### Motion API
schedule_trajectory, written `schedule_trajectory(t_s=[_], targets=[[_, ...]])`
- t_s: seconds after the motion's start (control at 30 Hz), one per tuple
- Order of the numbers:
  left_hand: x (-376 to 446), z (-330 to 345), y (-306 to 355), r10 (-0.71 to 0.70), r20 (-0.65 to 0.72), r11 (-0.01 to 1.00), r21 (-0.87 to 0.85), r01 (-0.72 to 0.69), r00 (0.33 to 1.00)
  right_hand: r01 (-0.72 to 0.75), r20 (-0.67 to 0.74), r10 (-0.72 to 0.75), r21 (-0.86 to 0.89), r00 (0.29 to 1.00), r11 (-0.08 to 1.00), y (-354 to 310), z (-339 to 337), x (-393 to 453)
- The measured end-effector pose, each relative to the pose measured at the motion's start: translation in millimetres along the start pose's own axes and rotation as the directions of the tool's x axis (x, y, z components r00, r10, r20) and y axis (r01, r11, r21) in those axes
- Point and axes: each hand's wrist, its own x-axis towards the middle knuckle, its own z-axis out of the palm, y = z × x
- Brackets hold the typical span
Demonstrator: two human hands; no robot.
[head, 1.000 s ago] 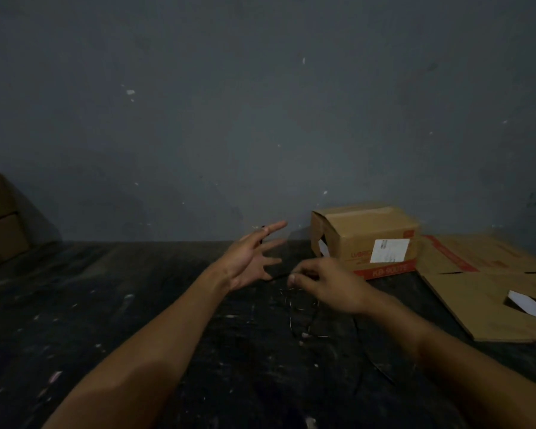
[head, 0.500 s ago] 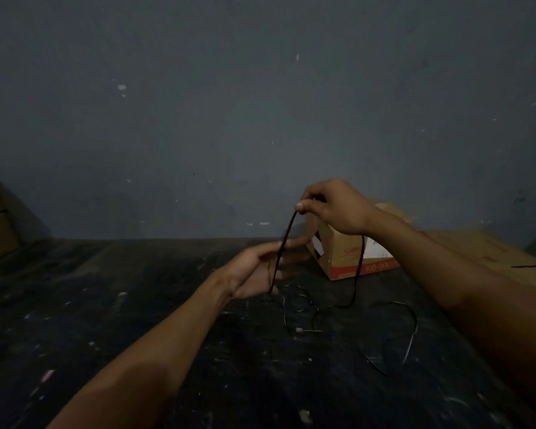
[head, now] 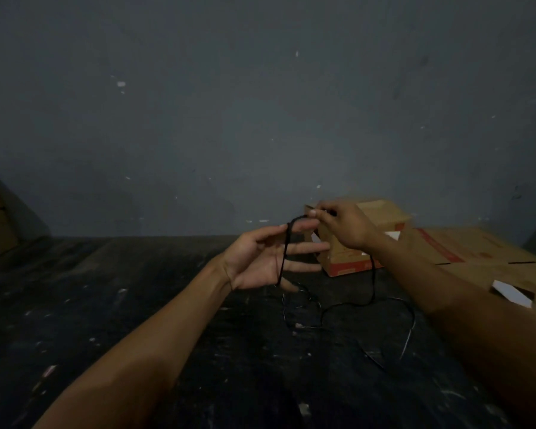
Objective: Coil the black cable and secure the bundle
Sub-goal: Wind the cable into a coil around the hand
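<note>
Two hands share the black cable (head: 283,258) — right hand (head: 344,226) pinches, left hand (head: 262,261) splayed; loops below dim.

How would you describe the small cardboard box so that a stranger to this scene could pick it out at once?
Follow the grey wall down to where it meets the dark floor. Right of centre, behind the right hand, stands the cardboard box. Unlike the flattened cardboard lying beside it, it is assembled, with a red band along its base.
</note>
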Motion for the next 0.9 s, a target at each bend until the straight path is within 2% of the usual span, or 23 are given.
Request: schedule_trajectory(t_s=[0.13, 0.2, 0.4, 0.63, 0.9], targets=[[4.0, 0.9, 7.8, 0.067, 0.027, 0.998, -0.014, -0.067, 0.997, -0.128, 0.142, 0.111, 0.119, 0.984, 0.985, 25.7, 44.1, -32.1], [6.6, -1.1, 8.7, 0.075, 0.005, 0.997, -0.032, -0.075, 0.997, -0.097, 0.174, 0.085, 0.065, 0.981, 0.993, 30.5, 70.0, -46.8], [7.9, -14.5, 10.1, 0.102, -0.086, 0.993, -0.043, -0.106, 0.991, -0.113, 0.211, 0.073, 0.183, 0.975, 0.977, 4.7, 108.0, -76.9], [4.0, -25.8, 14.8, 0.146, -0.191, 0.988, -0.026, -0.154, 0.971, -0.107, 0.284, 0.041, 0.220, 0.958, 0.970, -29.4, 112.2, -90.9], [-7.0, -42.5, 9.9, 0.112, -0.322, 0.994, 0.018, -0.112, 0.940, -0.005, 0.259, -0.022, 0.100, 0.966, 0.995, -45.4, 76.8, -83.7]])
